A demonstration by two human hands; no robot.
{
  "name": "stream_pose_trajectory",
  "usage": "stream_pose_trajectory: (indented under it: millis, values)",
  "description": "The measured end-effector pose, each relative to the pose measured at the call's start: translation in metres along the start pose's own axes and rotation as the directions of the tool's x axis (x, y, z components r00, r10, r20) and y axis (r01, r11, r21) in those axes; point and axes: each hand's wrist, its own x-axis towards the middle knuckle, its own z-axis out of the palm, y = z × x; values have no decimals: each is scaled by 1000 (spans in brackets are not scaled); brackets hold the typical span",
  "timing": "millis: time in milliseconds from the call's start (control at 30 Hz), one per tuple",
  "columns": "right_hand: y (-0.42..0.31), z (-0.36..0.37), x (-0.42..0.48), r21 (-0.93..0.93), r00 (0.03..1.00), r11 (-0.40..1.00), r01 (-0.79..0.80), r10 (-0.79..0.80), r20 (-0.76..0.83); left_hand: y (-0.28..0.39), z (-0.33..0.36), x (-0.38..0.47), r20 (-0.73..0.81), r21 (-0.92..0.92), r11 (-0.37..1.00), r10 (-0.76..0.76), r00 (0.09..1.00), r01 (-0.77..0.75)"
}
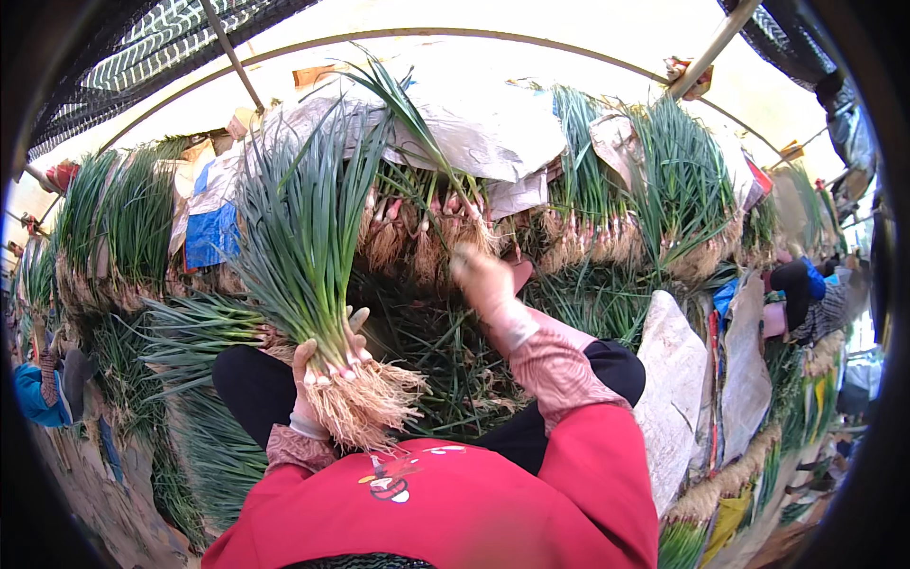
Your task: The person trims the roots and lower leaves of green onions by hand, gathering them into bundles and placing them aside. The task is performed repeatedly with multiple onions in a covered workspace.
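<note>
My gloved left hand (pixel 304 373) is closed around a thick bunch of green onions (pixel 313 249) in front of my chest. Their leaves fan upward, while pale bulbs and tangled roots (pixel 370 405) hang beside my thumb toward my lap. Blurred by motion, my right hand (pixel 485 279) is up and to the right of the bunch, just below the roots of a single slanting green onion (pixel 423 131). Whether its curled fingers grip anything is unclear. Behind them stands a row of rooted onions (pixel 402 227), partly under a whitish plastic sheet (pixel 469 128).
Loose leaves (pixel 455 355) cover the ground between my bent knees. More green onions lie by my left knee (pixel 213 320). Bundles (pixel 682 192) line the back right. Pale sacking (pixel 668 384) stands on my right. Other people sit at far left (pixel 43 391) and far right (pixel 817 299).
</note>
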Motion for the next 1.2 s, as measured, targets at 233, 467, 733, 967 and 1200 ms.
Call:
stream_pose_trajectory:
  millis: [233, 467, 733, 967, 1200]
  values:
    - [-29, -39, 39, -34, 999, 999, 40, -39, 29, 0, -12, 23, 61, 108, 990, -94, 994, 87]
    - [-79, -27, -38, 286, 586, 852, 439, -513, 628, -9, -8, 27, -116, 250, 962, -81, 990, 108]
    - [-117, 64, -1, 721, 743, -375, -583, 114, 660, -8, -9, 29, -188, 104, 992, -57, 981, 77]
    - [6, 104, 21, 830, 834, 112, -546, -16, 551, -6, 0, 13, -76, 119, 986, -111, 991, 120]
    - [-45, -12, -33, 825, 882, 564, -39, -369, 294, -14, 17, 23, -95, 153, 988, -13, 995, 27]
